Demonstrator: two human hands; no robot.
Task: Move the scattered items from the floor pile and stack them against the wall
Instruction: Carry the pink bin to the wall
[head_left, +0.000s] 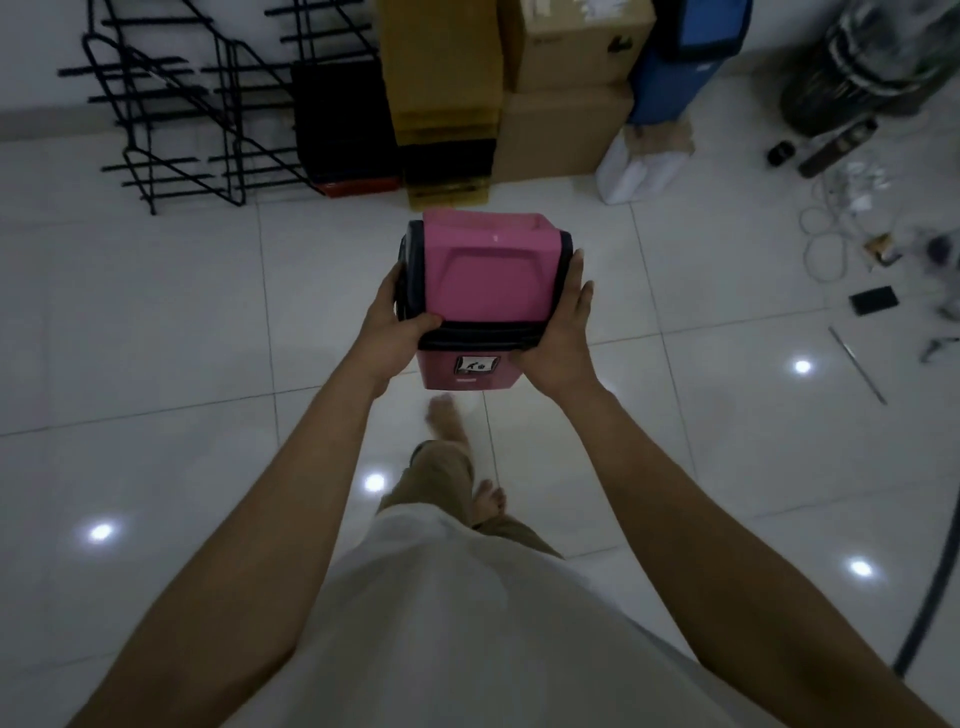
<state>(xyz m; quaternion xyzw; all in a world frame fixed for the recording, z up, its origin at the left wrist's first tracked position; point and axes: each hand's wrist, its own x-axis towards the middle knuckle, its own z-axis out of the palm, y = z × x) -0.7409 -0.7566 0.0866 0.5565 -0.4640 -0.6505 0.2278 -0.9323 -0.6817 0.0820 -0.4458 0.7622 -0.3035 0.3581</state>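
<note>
Floor (156, 322): glossy white tiles with grey grout lines, reflecting round ceiling lights as bright spots. A white wall (41, 52) runs along the top of the view. Against it, from left to right: black wire racks (171, 109), a stack of black trays (343, 124), a stack of yellow trays (441, 104), two brown cartons (566, 83) one on the other, and a blue bin (680, 67). White cables (826, 228) and small loose items lie scattered on the tiles at right.

Pink bin (485, 280): held in the air over the floor, in front of the person and short of the wall stacks, with a dark rim. A small label (477, 365) on its near face carries a figure; any writing is too small to read.

Left hand (397, 322) grips the bin's left side; right hand (561, 332) presses flat against its right side, fingers straight.
</note>
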